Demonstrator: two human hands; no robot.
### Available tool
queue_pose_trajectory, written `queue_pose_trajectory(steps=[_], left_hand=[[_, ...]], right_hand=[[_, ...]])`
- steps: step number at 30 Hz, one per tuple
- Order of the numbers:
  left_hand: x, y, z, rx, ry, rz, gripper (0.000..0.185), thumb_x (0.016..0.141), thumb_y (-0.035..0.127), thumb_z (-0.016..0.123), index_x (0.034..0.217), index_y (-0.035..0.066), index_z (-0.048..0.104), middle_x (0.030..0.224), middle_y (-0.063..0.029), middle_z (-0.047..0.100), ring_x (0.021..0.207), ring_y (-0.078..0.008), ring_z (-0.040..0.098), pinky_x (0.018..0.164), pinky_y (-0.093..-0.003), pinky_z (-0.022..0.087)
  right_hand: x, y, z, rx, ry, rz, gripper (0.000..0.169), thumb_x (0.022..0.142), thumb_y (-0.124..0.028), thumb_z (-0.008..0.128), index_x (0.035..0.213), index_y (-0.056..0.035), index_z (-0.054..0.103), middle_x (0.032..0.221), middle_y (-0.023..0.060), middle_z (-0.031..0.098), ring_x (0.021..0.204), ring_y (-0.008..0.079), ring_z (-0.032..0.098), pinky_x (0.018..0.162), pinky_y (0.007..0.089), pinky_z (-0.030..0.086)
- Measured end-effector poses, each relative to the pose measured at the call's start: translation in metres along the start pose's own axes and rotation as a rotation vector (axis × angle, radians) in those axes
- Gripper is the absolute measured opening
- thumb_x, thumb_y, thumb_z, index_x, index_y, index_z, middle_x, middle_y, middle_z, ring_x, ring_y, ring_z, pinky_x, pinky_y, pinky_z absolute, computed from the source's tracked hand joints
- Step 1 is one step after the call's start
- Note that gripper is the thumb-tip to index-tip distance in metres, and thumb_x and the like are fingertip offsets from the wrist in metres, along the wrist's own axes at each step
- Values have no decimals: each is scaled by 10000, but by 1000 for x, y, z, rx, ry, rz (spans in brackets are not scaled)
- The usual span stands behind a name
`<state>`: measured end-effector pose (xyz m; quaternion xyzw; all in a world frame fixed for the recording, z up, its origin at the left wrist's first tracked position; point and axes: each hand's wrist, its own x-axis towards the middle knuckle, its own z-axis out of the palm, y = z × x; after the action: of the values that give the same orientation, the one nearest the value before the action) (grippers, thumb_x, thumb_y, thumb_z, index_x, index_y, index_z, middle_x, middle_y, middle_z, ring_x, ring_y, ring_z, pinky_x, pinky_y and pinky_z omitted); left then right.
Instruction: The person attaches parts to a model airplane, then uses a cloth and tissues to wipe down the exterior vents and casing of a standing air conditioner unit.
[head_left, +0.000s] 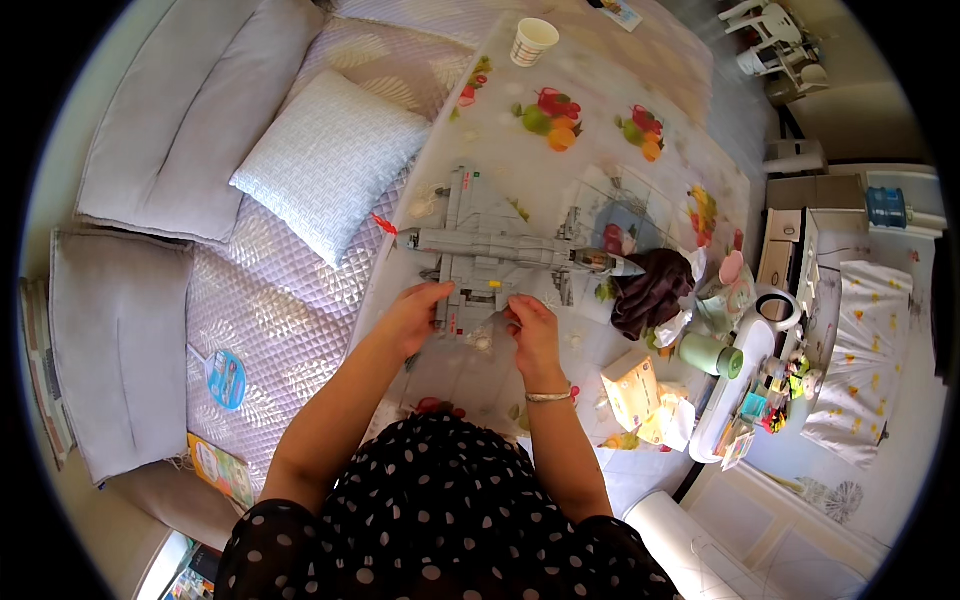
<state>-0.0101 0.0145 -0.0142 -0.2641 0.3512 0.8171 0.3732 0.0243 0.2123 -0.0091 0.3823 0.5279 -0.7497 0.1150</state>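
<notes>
A grey model fighter jet (495, 246), seemingly of toy bricks, lies across a fruit-patterned table cover (592, 97), its nose towards the right. Its tail end, with a red flame-shaped piece (384, 223), points to the left. My left hand (409, 319) holds the rear edge of the near wing, thumb on top and the other fingers mostly hidden. At the front edge of that same wing, the thumb and fingers of my right hand (534, 330) are pinched together. A yellow piece (494, 284) shows on the wing between my hands.
Right of the jet's nose lies a dark crumpled cloth (652, 296). Nearer me are a green bottle (705, 354) and a tissue box (630, 386). A paper cup (532, 43) stands at the far end. A sofa with a light cushion (337, 161) borders the table's left side.
</notes>
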Motion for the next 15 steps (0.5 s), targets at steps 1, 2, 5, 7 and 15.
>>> queue_pose_trajectory(steps=[1, 2, 5, 7, 15], left_hand=[[1, -1, -1, -1, 8, -6, 362, 910, 225, 571, 1142, -52, 552, 1071, -133, 633, 944, -214, 618, 813, -364, 510], [2, -2, -4, -2, 16, -12, 358, 909, 226, 575, 1138, -49, 554, 1067, -130, 633, 939, -212, 618, 809, -363, 510], [8, -6, -7, -9, 14, -16, 349, 907, 225, 580, 1129, -44, 558, 1059, -123, 634, 929, -209, 617, 798, -362, 510], [8, -6, -8, -11, 13, -10, 346, 906, 223, 582, 1127, -43, 559, 1058, -120, 634, 927, -208, 617, 795, -362, 509], [8, -7, -8, -37, -15, 1, 333, 907, 213, 575, 1115, -47, 560, 1059, -124, 633, 930, -210, 617, 793, -368, 512]], right_hand=[[-1, 0, -2, -6, -26, -5, 60, 840, -145, 665, 851, -92, 638, 785, -24, 606, 737, 73, 534, 601, 222, 377], [-1, 0, -1, -12, -52, -9, 52, 842, -139, 658, 852, -93, 636, 784, -23, 606, 735, 74, 534, 605, 222, 379], [2, 4, -3, -86, -85, -55, 52, 845, -135, 645, 852, -84, 636, 788, -20, 611, 737, 70, 533, 618, 223, 383], [4, 5, -2, -121, -91, -69, 60, 848, -136, 642, 856, -77, 637, 791, -19, 614, 737, 68, 532, 626, 220, 384], [-1, 6, 3, -153, -73, -106, 102, 861, -164, 646, 881, -65, 652, 796, -26, 620, 729, 59, 530, 634, 212, 384]])
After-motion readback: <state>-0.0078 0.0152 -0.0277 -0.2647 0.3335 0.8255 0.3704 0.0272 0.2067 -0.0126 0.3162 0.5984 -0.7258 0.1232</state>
